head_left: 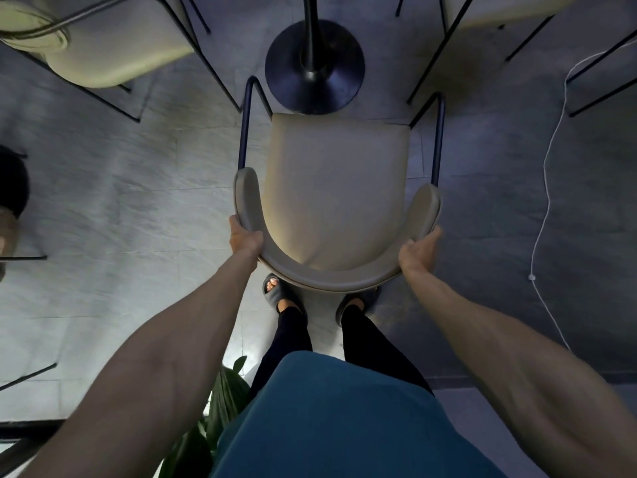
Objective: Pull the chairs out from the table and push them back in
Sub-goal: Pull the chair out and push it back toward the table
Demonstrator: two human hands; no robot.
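beige chair (pixel 336 194) dead centre, seat front just beside the surface's black pedestal base (pixel 314 69), left hand (pixel 245 238) gripping the curved backrest's left edge, right hand (pixel 418 248) curled under its right edge, open tiled floor (pixel 138 201) either side, neighbour chairs (pixel 113 53) up top, white cable (pixel 548 167) well apart on the right

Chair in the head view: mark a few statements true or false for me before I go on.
1. The left hand and the right hand are both on the backrest of the chair. True.
2. The table base stands beyond the seat's far edge. True.
3. The white cable lies left of the chair. False: it lies on the floor to its right.
4. The person is barefoot. False: slippers are on both feet.
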